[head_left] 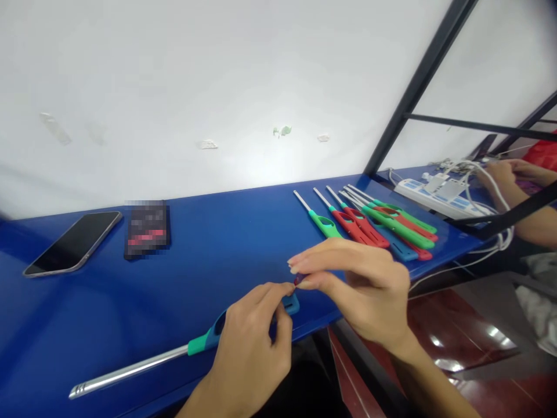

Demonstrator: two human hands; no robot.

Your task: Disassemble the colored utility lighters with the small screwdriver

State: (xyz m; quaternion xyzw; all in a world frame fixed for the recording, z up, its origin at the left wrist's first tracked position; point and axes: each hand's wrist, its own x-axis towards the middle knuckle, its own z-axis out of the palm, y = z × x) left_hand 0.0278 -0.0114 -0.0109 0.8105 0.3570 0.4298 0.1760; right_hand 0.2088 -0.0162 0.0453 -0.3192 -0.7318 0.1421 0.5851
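Note:
A long-necked gas lighter (198,345) with a blue handle, a green collar and a silver metal tube lies along the front of the blue table. My left hand (255,337) is closed around its handle, hiding most of it; the blue handle end shows past the fingers. Above that end, my right hand (369,290) pinches a tiny dark reddish piece (298,280) between thumb and fingers. The fingertips of my left hand touch or nearly touch this piece. What it is, I cannot make out.
Several green, red and blue lighters (383,223) lie grouped at the right. A phone (73,244) and a dark blurred packet (148,229) lie left on the table (226,232). Past a black metal frame (418,87) are a white power strip (435,197) and another person's hands (502,174).

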